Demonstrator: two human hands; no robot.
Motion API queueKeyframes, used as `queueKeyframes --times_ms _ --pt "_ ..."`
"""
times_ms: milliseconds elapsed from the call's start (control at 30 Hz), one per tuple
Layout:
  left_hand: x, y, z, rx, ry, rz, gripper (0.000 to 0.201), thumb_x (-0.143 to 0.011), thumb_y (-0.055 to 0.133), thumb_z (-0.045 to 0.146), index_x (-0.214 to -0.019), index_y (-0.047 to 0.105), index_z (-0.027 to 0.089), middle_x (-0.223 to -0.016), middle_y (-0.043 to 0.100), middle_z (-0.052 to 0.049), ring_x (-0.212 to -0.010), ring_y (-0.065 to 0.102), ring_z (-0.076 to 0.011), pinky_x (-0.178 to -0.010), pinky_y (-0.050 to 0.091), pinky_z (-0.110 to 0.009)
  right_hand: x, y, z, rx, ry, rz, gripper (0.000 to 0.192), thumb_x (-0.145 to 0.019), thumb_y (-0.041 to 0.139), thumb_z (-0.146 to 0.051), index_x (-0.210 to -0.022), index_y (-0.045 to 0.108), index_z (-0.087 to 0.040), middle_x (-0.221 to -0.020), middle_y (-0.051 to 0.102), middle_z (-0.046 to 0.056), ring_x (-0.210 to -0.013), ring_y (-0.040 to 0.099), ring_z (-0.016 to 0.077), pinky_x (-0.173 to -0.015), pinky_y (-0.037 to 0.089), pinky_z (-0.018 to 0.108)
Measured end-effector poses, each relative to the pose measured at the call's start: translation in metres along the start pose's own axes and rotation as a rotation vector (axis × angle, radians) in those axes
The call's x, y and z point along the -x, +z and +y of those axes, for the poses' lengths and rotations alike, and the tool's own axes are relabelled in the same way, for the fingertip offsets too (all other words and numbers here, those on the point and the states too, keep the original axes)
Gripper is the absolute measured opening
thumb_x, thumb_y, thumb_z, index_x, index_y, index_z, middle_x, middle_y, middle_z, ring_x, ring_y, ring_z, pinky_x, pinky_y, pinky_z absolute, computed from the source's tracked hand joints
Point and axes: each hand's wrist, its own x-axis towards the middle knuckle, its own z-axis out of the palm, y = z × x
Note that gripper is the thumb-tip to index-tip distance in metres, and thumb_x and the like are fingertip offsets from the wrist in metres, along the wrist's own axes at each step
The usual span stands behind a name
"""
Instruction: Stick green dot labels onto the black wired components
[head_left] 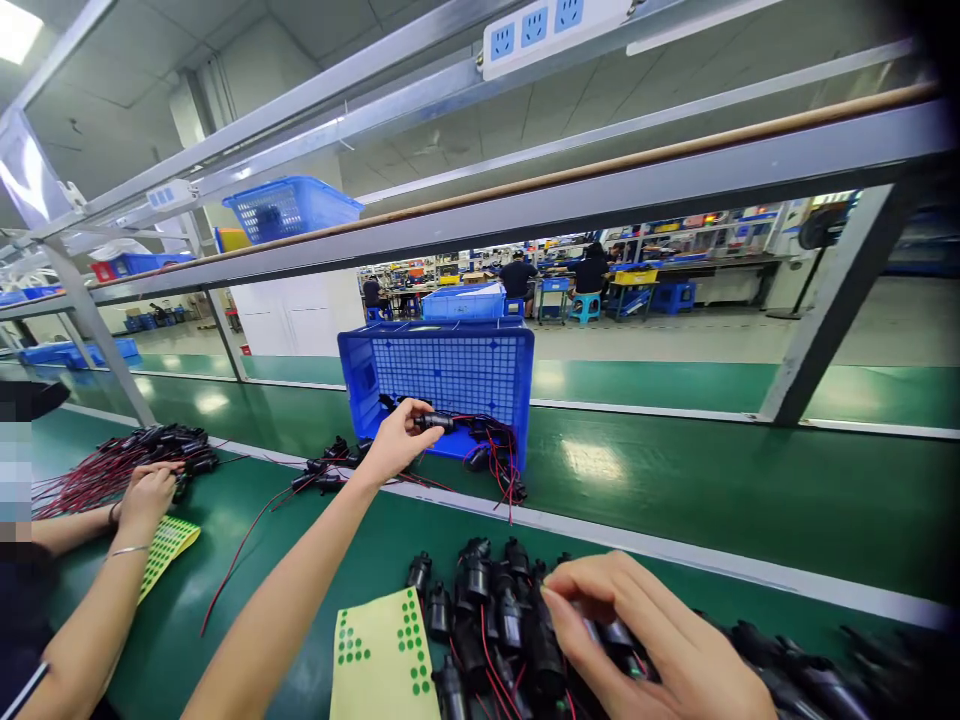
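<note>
At far left, heap of black parts (161, 440) with red wires; just beside, co-worker's hand (148, 497). Up on shelf, blue mesh basket (322, 200), dark contents behind the mesh. In front, yellow sheet (382, 655) bearing green dots. At centre, blue crate (450, 370) tipped on its side, open toward camera; inside, some black units, red and black leads trailing over lower edge. At its opening, left hand (401, 440), arm outstretched, pinching black motor (438, 421): cylindrical, glossy, roughly level. Nearer, pile of black motors (476, 575). Over its right side, right hand (652, 635), thumb and forefinger curled close together; cannot tell whether gripping anything.
</note>
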Motion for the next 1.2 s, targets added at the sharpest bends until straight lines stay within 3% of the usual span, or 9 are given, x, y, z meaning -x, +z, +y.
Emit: queueKeyframes --times_ms 133,267,367,433,467,567,733,967,1200 --pt "0.077 -0.018 0.048 0.328 0.057 0.032 0.042 -0.084 0.078 0.039 -0.115 0.058 0.019 -0.101 0.067 -0.004 -0.094 0.065 -0.017 -0.084 0.053 -0.028 0.0 -0.008 -0.01 -0.09 0.054 0.023 0.009 -0.096 0.062 -0.023 -0.088 0.06 -0.027 -0.077 0.066 -0.005 -0.062 0.063 0.011 -0.061 0.052 0.019" --pt "0.141 -0.009 0.071 0.593 0.096 0.025 0.041 -0.086 0.07 0.055 -0.103 0.052 0.022 -0.108 0.07 -0.006 -0.107 0.068 -0.0235 -0.093 0.053 -0.036 0.003 -0.005 -0.022 -0.243 0.2 0.035 0.012 -0.095 0.061 -0.03 -0.083 0.063 -0.028 -0.076 0.064 -0.004 -0.064 0.061 0.0122 -0.062 0.05 0.02" --pt "0.169 0.011 0.072 0.899 0.092 -0.021 0.033 -0.092 0.067 0.048 -0.096 0.045 0.024 -0.088 0.069 0.001 -0.074 0.071 -0.0159 -0.073 0.055 -0.031 0.005 0.0 -0.03 -0.349 0.346 0.042 0.017 -0.094 0.062 -0.036 -0.08 0.064 -0.027 -0.076 0.063 -0.003 -0.067 0.058 0.0143 -0.065 0.048 0.023" --pt "0.181 0.024 0.067 1.022 0.074 -0.017 0.025 -0.094 0.066 0.039 -0.099 0.048 0.023 -0.074 0.061 0.007 -0.05 0.054 -0.006 -0.06 0.046 -0.024 0.005 0.001 -0.034 -0.398 0.395 0.025 0.019 -0.093 0.063 -0.039 -0.079 0.064 -0.027 -0.076 0.063 -0.003 -0.068 0.057 0.0153 -0.066 0.047 0.024" --pt "0.186 0.028 0.064 1.032 0.056 -0.012 0.025 -0.095 0.066 0.039 -0.104 0.05 0.022 -0.074 0.058 0.007 -0.049 0.049 -0.0044 -0.059 0.043 -0.023 0.005 0.001 -0.035 -0.417 0.413 0.013 0.02 -0.093 0.063 -0.041 -0.078 0.065 -0.027 -0.076 0.062 -0.002 -0.068 0.057 0.0158 -0.066 0.047 0.024" --pt "0.202 0.035 0.059 0.954 -0.027 -0.078 0.042 -0.094 0.064 0.049 -0.12 0.052 0.018 -0.087 0.058 0.001 -0.068 0.054 -0.0095 -0.072 0.044 -0.027 0.003 0.0 -0.035 -0.464 0.454 -0.041 0.027 -0.093 0.063 -0.047 -0.077 0.065 -0.025 -0.075 0.063 -0.001 -0.069 0.057 0.017 -0.065 0.048 0.024" --pt "0.227 0.038 0.063 0.483 -0.015 -0.185 0.04 -0.098 0.058 0.052 -0.119 0.044 0.02 -0.109 0.057 -0.007 -0.1 0.053 -0.0186 -0.093 0.04 -0.037 0.001 -0.001 -0.029 -0.539 0.482 -0.199 0.027 -0.093 0.064 -0.046 -0.076 0.064 -0.024 -0.071 0.062 -0.002 -0.065 0.059 0.0151 -0.059 0.048 0.021" --pt "0.244 0.056 0.047 0.284 0.051 -0.193 0.043 -0.098 0.049 0.06 -0.117 0.035 0.024 -0.102 0.049 -0.005 -0.087 0.046 -0.0174 -0.079 0.039 -0.034 0.004 0.002 -0.028 -0.568 0.394 -0.563 0.019 -0.096 0.056 -0.03 -0.079 0.062 -0.023 -0.076 0.064 -0.001 -0.07 0.061 0.0151 -0.064 0.052 0.021" --pt "0.247 0.061 0.037 0.224 0.051 -0.189 0.038 -0.099 0.049 0.055 -0.116 0.036 0.023 -0.099 0.046 -0.004 -0.082 0.044 -0.016 -0.074 0.038 -0.032 0.011 0.009 -0.04 -0.488 0.317 -0.594 0.016 -0.089 0.055 -0.016 -0.078 0.061 -0.025 -0.076 0.066 -0.005 -0.068 0.062 0.0119 -0.062 0.049 0.018"
